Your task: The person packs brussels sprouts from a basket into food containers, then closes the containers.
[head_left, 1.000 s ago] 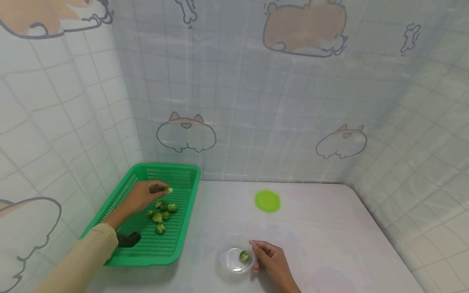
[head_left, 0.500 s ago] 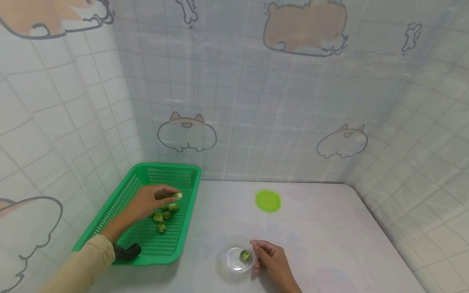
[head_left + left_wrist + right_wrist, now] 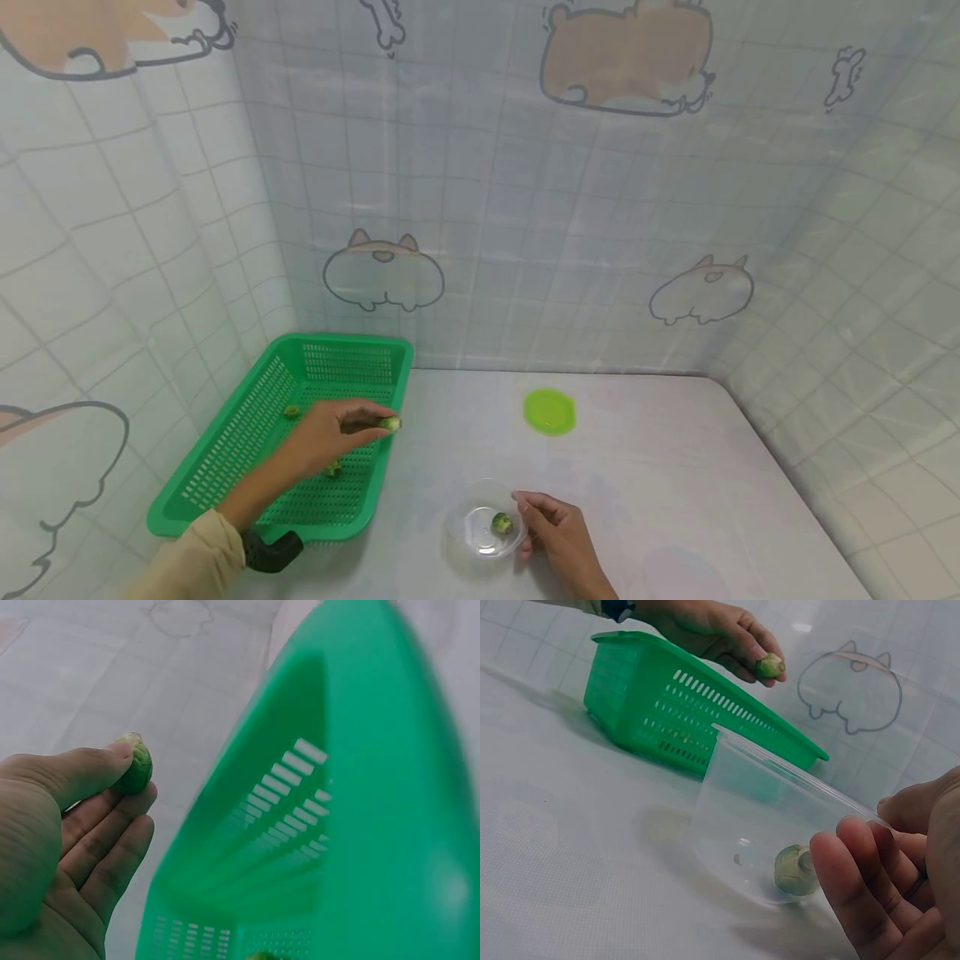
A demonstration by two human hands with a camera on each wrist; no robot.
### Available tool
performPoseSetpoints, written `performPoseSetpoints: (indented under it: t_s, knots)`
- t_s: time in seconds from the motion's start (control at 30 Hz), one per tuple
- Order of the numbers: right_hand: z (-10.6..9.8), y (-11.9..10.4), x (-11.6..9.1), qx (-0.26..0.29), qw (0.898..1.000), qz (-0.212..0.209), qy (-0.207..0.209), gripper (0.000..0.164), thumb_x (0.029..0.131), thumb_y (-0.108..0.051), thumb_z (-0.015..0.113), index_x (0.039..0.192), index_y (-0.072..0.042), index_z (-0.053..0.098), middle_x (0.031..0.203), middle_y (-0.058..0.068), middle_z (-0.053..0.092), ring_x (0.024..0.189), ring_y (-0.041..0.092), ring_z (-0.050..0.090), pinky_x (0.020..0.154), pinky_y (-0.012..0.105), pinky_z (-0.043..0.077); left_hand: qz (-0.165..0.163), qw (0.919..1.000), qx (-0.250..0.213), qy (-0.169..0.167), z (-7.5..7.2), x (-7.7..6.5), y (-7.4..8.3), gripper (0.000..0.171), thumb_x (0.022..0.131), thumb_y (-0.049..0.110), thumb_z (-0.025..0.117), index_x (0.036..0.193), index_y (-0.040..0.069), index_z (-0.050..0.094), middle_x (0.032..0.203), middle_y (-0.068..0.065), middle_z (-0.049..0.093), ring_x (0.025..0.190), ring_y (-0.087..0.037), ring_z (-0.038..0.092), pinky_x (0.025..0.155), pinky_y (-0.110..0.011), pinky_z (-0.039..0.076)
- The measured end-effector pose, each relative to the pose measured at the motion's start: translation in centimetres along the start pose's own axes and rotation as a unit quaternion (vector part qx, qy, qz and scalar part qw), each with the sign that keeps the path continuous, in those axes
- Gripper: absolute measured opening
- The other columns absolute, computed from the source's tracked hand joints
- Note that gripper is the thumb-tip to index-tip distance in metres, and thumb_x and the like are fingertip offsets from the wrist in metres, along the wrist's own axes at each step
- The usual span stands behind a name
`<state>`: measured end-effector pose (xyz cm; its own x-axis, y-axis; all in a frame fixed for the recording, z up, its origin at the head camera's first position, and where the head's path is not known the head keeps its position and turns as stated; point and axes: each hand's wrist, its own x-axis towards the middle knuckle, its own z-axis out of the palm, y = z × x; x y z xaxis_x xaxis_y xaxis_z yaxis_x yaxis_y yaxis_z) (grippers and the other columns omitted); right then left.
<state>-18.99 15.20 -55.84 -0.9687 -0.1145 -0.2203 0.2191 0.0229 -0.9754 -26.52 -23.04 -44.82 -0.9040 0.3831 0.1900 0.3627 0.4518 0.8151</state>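
Note:
My left hand point(image 3: 330, 433) pinches a Brussels sprout point(image 3: 136, 766) between thumb and fingertips, over the right rim of the green basket point(image 3: 378, 492). In the right wrist view that sprout shows above the basket's wall. Beneath the hand, more sprouts lie in the basket, mostly hidden by it; one sprout point(image 3: 292, 411) shows near the left side. My right hand point(image 3: 558, 533) grips the rim of a clear plastic bowl point(image 3: 468, 533) on the table, thumb on top and fingers against the outer wall. Inside the bowl sits one Brussels sprout point(image 3: 795, 870).
A bright green lid point(image 3: 550, 412) lies flat toward the back of the white table point(image 3: 637, 467). Tiled-pattern sheets with cartoon dogs wall the table at the back and both sides. A black strap device point(image 3: 273, 552) sits on the left wrist.
The left hand has moved rightward and toward me with its pinched sprout, from over the basket's middle to its right rim. The right hand and bowl stay put.

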Motion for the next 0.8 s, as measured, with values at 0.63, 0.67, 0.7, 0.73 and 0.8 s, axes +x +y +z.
performPoseSetpoints:
  t_s: [0.63, 0.67, 0.7, 0.73, 0.8]
  knots:
    - [0.1, -0.3, -0.2, -0.001, 1.0, 0.001, 0.003, 0.047, 0.096, -0.036, 0.07, 0.126, 0.0, 0.068, 0.081, 0.004, 0.067, 0.059, 0.013, 0.062, 0.057, 0.022, 0.055, 0.046, 0.9949, -0.059, -0.068, 5.6, -0.8, 2.6, 0.027, 0.094, 0.029, 0.074, 0.12, 0.02, 0.073, 0.112, 0.004, 0.073, 0.098, -0.013, 0.071, 0.08, -0.029, 0.061]
    - [0.1, -0.4, -0.2, -0.001, 1.0, 0.001, 0.002, 0.046, 0.096, -0.036, 0.07, 0.126, 0.0, 0.068, 0.081, 0.004, 0.067, 0.06, 0.013, 0.062, 0.057, 0.022, 0.055, 0.049, 0.9946, -0.058, -0.07, 5.9, -0.9, 2.6, 0.027, 0.094, 0.029, 0.073, 0.12, 0.021, 0.073, 0.113, 0.004, 0.073, 0.098, -0.013, 0.071, 0.081, -0.029, 0.061]
    - [0.1, -0.4, -0.2, -0.001, 1.0, 0.0, 0.002, 0.046, 0.096, -0.036, 0.07, 0.126, 0.0, 0.068, 0.081, 0.004, 0.067, 0.06, 0.013, 0.062, 0.057, 0.022, 0.055, 0.051, 0.9943, -0.059, -0.072, 6.2, -0.9, 2.6, 0.027, 0.094, 0.029, 0.073, 0.12, 0.021, 0.073, 0.112, 0.005, 0.073, 0.098, -0.013, 0.071, 0.082, -0.03, 0.06]
    - [0.1, -0.4, -0.2, 0.0, 1.0, -0.001, 0.0, 0.046, 0.096, -0.035, 0.07, 0.126, 0.0, 0.068, 0.081, 0.004, 0.067, 0.06, 0.013, 0.062, 0.058, 0.022, 0.055, 0.053, 0.9941, -0.06, -0.074, 6.5, -0.9, 2.6, 0.027, 0.094, 0.029, 0.073, 0.12, 0.021, 0.073, 0.112, 0.006, 0.073, 0.098, -0.013, 0.071, 0.082, -0.03, 0.06]
    - [0.1, -0.4, -0.3, 0.0, 1.0, -0.004, -0.001, 0.046, 0.096, -0.035, 0.07, 0.125, 0.0, 0.068, 0.08, 0.004, 0.067, 0.059, 0.013, 0.062, 0.057, 0.022, 0.055, 0.052, 0.9942, -0.056, -0.075, 7.1, -1.0, 2.7, 0.026, 0.094, 0.031, 0.073, 0.119, 0.023, 0.073, 0.111, 0.008, 0.073, 0.097, -0.012, 0.071, 0.083, -0.029, 0.06]
